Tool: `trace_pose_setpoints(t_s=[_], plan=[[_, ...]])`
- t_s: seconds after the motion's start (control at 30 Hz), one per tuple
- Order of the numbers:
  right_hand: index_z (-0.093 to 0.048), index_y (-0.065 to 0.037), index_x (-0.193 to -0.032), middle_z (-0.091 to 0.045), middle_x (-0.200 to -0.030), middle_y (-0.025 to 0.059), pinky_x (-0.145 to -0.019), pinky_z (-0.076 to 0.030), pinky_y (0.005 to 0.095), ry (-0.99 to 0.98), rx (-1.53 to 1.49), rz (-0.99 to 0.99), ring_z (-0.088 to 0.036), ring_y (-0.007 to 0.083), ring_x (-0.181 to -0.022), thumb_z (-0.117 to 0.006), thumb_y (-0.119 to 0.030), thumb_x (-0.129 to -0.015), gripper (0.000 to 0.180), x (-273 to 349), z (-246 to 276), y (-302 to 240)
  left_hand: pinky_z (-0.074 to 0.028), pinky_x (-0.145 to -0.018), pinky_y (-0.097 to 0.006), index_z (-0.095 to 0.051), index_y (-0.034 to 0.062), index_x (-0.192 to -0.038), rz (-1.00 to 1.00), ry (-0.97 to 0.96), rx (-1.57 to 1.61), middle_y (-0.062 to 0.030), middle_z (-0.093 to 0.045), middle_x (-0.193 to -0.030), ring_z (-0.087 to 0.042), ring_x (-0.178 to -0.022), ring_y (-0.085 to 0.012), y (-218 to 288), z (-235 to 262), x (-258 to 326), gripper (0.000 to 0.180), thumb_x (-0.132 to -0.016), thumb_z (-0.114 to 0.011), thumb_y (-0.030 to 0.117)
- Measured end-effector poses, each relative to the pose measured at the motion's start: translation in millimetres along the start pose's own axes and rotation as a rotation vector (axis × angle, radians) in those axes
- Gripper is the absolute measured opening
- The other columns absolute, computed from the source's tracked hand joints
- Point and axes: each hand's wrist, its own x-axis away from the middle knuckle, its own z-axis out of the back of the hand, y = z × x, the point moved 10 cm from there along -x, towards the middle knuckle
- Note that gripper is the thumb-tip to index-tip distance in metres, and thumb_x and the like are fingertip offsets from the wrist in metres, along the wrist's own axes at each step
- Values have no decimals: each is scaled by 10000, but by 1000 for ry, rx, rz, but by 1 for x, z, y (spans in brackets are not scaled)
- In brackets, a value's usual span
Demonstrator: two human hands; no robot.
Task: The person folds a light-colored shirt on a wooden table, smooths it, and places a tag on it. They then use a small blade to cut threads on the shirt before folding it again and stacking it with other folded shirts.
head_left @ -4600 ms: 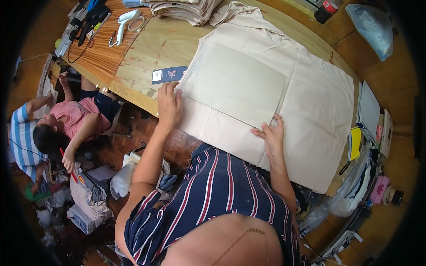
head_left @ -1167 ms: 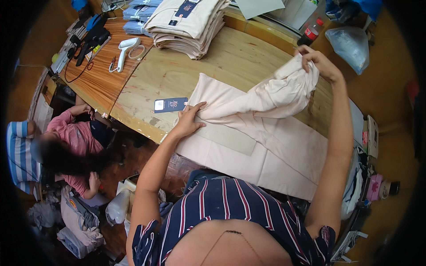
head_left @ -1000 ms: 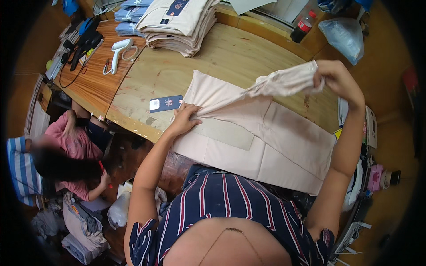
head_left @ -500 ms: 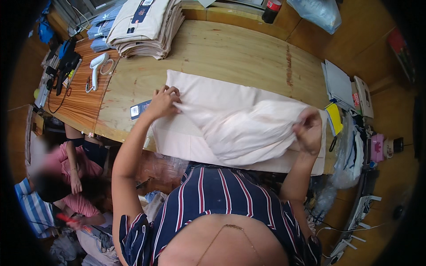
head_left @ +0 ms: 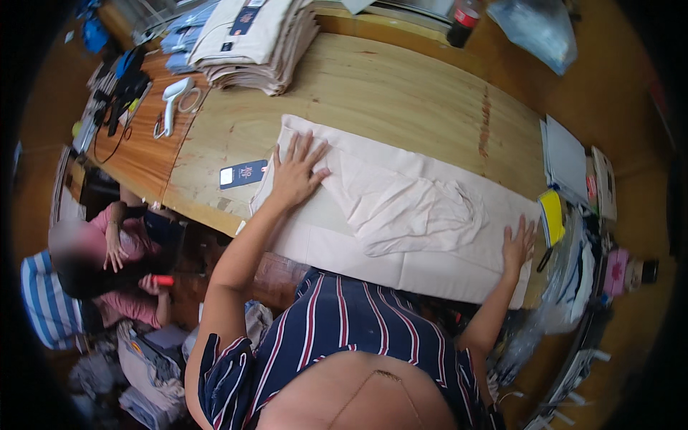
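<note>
A cream garment (head_left: 401, 215) lies spread along the near edge of the wooden table (head_left: 401, 93), with a crumpled sleeve folded over its middle. My left hand (head_left: 295, 172) presses flat on the garment's left end, fingers spread. At the right end, my right hand (head_left: 517, 244) also rests flat on the cloth near the table's corner. Neither hand holds anything. A dark blue tag (head_left: 242, 174) lies on the table just left of my left hand.
A stack of folded cream garments (head_left: 254, 39) sits at the far left, with a white handheld scanner (head_left: 172, 97) and cables beside it. A dark bottle (head_left: 462, 13) stands at the back. Papers and a yellow item (head_left: 553, 215) crowd the right end. A person in pink (head_left: 118, 251) sits below left.
My right hand carried the garment's raised half down and across, let it go, and now lies flat at the right end. The left hand stayed pressed on the left end.
</note>
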Motion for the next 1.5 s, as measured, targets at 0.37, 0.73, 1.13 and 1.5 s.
trace_pose_setpoints(t_s=[0.37, 0.73, 1.13, 1.5], plan=[[-308, -295, -1283, -225, -1372, 32, -935, -163, 595, -160, 73, 3, -186, 265, -1265, -413, -387, -842, 462, -80, -23, -30, -142, -951, -600, -257, 306, -1313, 228, -99, -6, -37, -157, -1402, -147, -1286, -263, -44, -6, -55, 567, -810, -343, 552], [-415, -151, -1218, -339, -1273, 88, -977, -217, 434, -311, 5, 227, -297, 269, -1197, -510, 81, -635, 635, 124, 57, 45, -396, -799, -271, -419, -38, -1132, 840, -446, 1056, -106, -495, -1099, -479, -941, -178, -59, -140, 254, 470, -704, -607, 13], [-468, -142, -1158, -455, -1138, 86, -924, -289, 417, -227, -20, 248, -396, 261, -1100, -661, -32, -615, 587, 139, 67, 88, -388, -842, -326, -529, -58, -1049, -105, -736, 1758, -107, -569, -1047, -529, -959, -186, 15, 81, 215, 520, -591, -751, 52], [-633, -43, -769, -569, -847, 82, -820, -381, 362, -173, -338, 81, -507, 257, -909, -580, 69, -560, 244, 123, 93, 149, -395, -772, -332, -525, -54, -969, -506, -578, 1488, -83, -574, -885, -539, -817, -220, -21, 132, 218, 388, -672, -680, 142]])
